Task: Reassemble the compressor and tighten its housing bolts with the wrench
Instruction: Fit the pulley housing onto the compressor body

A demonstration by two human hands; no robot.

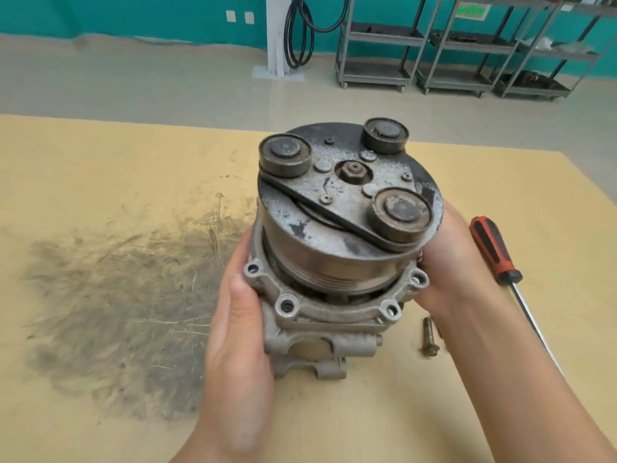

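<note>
Left hand (238,332) and right hand (450,262) clamp opposite sides of the grey cast-metal compressor (334,262), upright mid-board on the tan fibreboard tabletop (100,412). Its flange bolt holes stand empty. One rusty bolt (429,337) lies just right, a red-and-black screwdriver (497,255) beyond. Smudged bare board opens left. Far back, grey metal shelving carts (450,55).

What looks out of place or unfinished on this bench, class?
The compressor, held by the left hand and right hand, shows empty bolt holes on its flange; one bolt lies loose beside it. Dark grime stains the table.
</note>
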